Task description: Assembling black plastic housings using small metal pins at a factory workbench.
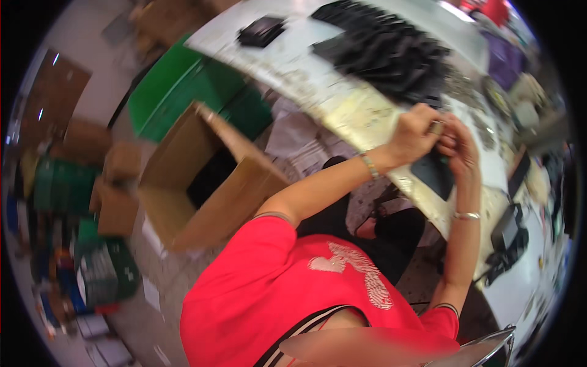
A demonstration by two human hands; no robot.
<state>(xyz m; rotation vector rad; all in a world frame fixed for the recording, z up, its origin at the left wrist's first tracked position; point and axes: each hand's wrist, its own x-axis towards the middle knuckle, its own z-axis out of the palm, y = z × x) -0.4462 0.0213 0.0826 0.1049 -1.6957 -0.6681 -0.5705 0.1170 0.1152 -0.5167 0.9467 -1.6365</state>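
My left hand (417, 133) and my right hand (457, 144) meet above the near edge of the worktable (361, 113). Both have their fingers pinched close together, touching or nearly so. What lies between the fingertips is too small and blurred to make out. Just beneath them is a flat black piece (433, 177), partly covered by the right hand; I cannot tell whether it is held or resting on the table. Beyond my hands, a long overlapping row of black flat pieces (391, 52) spreads over the table.
A small black stack (262, 30) sits at the table's far left. Left of me stands an open cardboard box (177, 214) with something dark inside, beside a green crate (177, 92). Black items (507, 238) lie on the right, and a purple cloth (504, 60) is farther back.
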